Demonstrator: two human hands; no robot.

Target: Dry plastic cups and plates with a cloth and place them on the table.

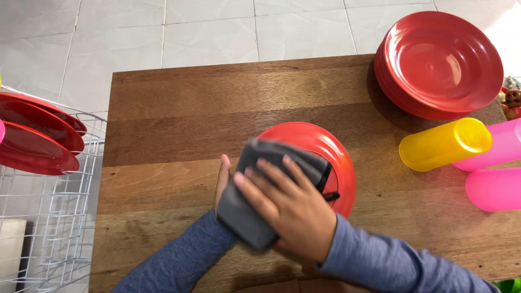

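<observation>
Red plate (339, 157) sits tilted near the middle of the wooden counter (179, 114), mostly covered by a grey cloth (249, 211). The right hand (290, 209) lies on top with fingers spread flat, pressing the cloth against the plate. The left hand (222, 179) is tucked under the cloth (only its edge shows), so how far it is closed cannot be told. A stack of red plates (442, 62) and a yellow cup (444, 144) lie at the far right.
</observation>
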